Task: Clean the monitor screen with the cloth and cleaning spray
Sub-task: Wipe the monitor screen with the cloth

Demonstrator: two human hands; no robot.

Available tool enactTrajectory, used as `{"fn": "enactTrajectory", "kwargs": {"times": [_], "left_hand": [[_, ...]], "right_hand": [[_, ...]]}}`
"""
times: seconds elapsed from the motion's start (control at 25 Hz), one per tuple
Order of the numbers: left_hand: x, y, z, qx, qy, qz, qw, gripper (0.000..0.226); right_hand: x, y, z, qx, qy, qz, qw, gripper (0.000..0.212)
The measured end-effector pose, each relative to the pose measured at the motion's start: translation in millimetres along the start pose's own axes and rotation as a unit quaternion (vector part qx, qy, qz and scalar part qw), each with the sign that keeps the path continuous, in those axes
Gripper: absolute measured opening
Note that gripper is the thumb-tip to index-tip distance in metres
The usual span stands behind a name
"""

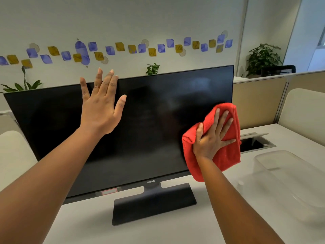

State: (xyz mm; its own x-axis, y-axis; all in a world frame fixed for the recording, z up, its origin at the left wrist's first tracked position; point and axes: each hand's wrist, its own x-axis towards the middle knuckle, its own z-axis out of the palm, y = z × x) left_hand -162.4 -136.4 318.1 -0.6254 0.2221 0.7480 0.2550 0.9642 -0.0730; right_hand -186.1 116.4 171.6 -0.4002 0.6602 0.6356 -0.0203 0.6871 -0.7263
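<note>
A wide black monitor (pixel 144 124) with a dark, switched-off screen stands on its flat base (pixel 153 203) on the white desk. My right hand (pixel 211 138) presses a bunched red cloth (pixel 223 155) flat against the screen's right edge, fingers spread over it. My left hand (pixel 101 104) is raised with fingers apart at the monitor's top edge, left of centre, holding nothing. No spray bottle is in view.
A clear plastic container (pixel 288 175) sits on the white desk (pixel 88 226) to the right. Behind it is an open cable hatch (pixel 255 143). Beige partitions (pixel 255 103) and potted plants (pixel 263 59) stand beyond the desk.
</note>
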Motion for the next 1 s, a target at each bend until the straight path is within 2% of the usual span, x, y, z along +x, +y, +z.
{"fn": "enactTrajectory", "kwargs": {"times": [0.16,0.36,0.68,1.0], "left_hand": [[0,0,0,-0.006,0.002,0.002,1.0,0.064],[0,1,-1,-0.013,0.002,0.001,1.0,0.066],[0,3,-7,-0.042,-0.014,0.002,0.999,0.059],[0,-2,-14,-0.102,-0.04,0.006,0.994,0.057]], "right_hand": [[-29,10,5,0.039,0.001,0.078,0.996,0.057],[-60,-5,9,0.064,-0.042,0.098,0.992,0.053],[-121,-29,-4,0.122,-0.156,0.049,0.979,0.056],[-180,-72,-19,0.2,-0.31,-0.012,0.929,0.055]]}}
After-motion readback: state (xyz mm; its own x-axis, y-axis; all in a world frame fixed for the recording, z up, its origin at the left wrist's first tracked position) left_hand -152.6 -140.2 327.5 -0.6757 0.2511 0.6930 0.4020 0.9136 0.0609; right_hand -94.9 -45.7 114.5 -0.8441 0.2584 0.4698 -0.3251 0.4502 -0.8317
